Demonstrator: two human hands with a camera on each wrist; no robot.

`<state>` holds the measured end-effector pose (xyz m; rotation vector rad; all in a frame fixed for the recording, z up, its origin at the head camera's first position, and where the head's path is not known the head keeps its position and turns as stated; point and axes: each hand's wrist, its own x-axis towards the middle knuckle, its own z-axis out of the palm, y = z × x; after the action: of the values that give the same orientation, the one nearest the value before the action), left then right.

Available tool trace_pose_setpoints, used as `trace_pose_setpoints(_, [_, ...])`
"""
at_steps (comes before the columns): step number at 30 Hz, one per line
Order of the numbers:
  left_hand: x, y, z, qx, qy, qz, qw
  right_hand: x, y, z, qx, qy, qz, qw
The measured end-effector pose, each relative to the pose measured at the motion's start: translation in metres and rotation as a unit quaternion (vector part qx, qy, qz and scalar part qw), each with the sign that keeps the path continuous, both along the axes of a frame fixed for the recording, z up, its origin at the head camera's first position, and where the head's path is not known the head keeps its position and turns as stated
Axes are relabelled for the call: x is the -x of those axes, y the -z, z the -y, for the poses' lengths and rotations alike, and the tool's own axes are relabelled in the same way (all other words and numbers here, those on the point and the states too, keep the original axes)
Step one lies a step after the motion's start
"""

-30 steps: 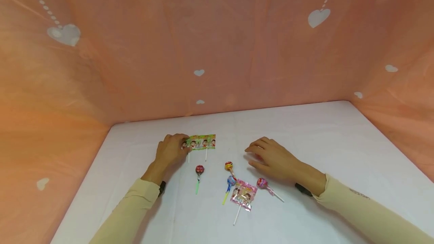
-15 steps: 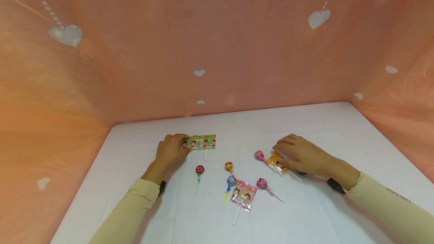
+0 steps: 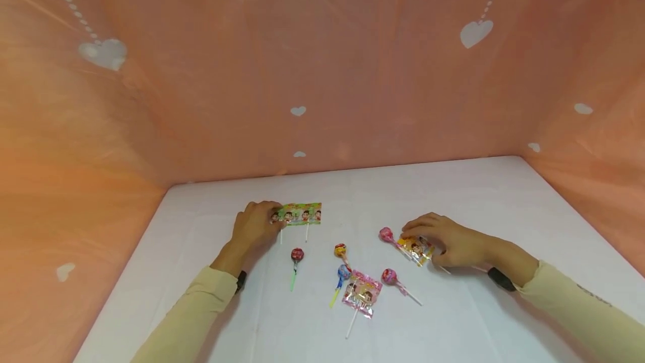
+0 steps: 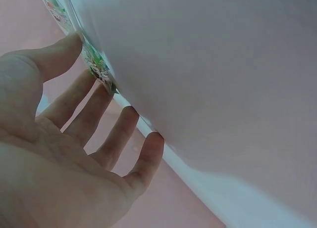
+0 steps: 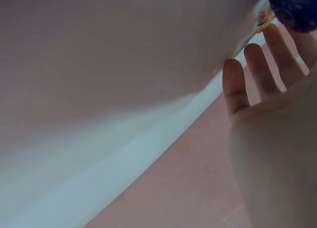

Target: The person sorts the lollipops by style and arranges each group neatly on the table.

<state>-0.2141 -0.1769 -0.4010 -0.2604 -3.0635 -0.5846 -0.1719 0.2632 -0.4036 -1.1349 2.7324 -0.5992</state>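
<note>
My left hand [image 3: 255, 224] holds the left end of two flat lollipops in green wrappers [image 3: 304, 213], side by side, white sticks toward me. In the left wrist view, thumb and fingertips lie at either edge of the green wrapper [image 4: 96, 62]. My right hand [image 3: 450, 240] is spread over a lollipop in an orange wrapper [image 3: 415, 250], fingertips at its far edge, thumb apart at its near side. A pink ball lollipop [image 3: 386, 234] lies just left of it. In the right wrist view, a dark blue ball [image 5: 297, 10] shows near the fingers.
Nearer me lie ball lollipops: red with green stick [image 3: 297, 255], yellow [image 3: 340, 250], blue with yellow stick [image 3: 344, 273] and pink [image 3: 389, 277]. A pink-wrapped flat lollipop [image 3: 361, 294] touches the blue one. The white table [image 3: 227, 318] meets orange cloth [image 3: 332, 83] behind.
My right hand has moved right to the orange-wrapped lollipop, then spread its thumb away from its fingers. The pink lollipop beside it came into view. My left hand has stayed in place.
</note>
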Motion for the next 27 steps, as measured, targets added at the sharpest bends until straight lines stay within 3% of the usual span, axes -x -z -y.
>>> trace_pose_setpoints(4, [0.0013,0.0022,-0.0021,-0.001,0.004,-0.003,1.0000,0.0003,0.0028,-0.0020,-0.008,-0.007,-0.024,0.9997])
trace_pose_setpoints(11, [0.0018,0.0010,-0.0051,-0.001,0.001,-0.009,1.0000,0.0001,0.0017,-0.0054,-0.005,0.038,0.022,0.9990])
trace_pose_setpoints(19, [0.0007,0.0007,-0.0075,-0.001,-0.001,-0.012,0.9999,-0.0020,-0.0002,-0.0053,-0.005,0.031,0.000,0.9995])
trace_pose_setpoints(27, [0.0016,0.0006,-0.0080,0.005,0.007,-0.012,0.9999,-0.0044,-0.0001,-0.0008,-0.029,0.074,0.000,0.9968])
